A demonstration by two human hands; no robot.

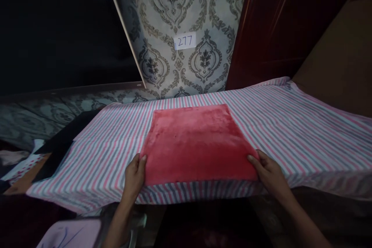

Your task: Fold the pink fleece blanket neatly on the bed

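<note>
A flat red plush square, which looks like a cushion cover point(192, 143), lies spread on the striped cloth point(116, 135) over the table. My left hand point(136, 170) pinches its left edge near the front corner, thumb on top and fingers beneath. On the opposite side, my right hand point(266, 164) grips the right edge in the same way. The near edge runs almost straight between both hands, close to the table's front. Slight creases and darker brushed patches show on the pile.
A large dark screen point(64, 35) stands at the back left. Patterned wallpaper point(174, 0) carries a paper label point(185, 41) reading 277. A dark red wooden panel point(270, 27) rises at the back right. At the lower left is a chair-like pale surface point(72, 234).
</note>
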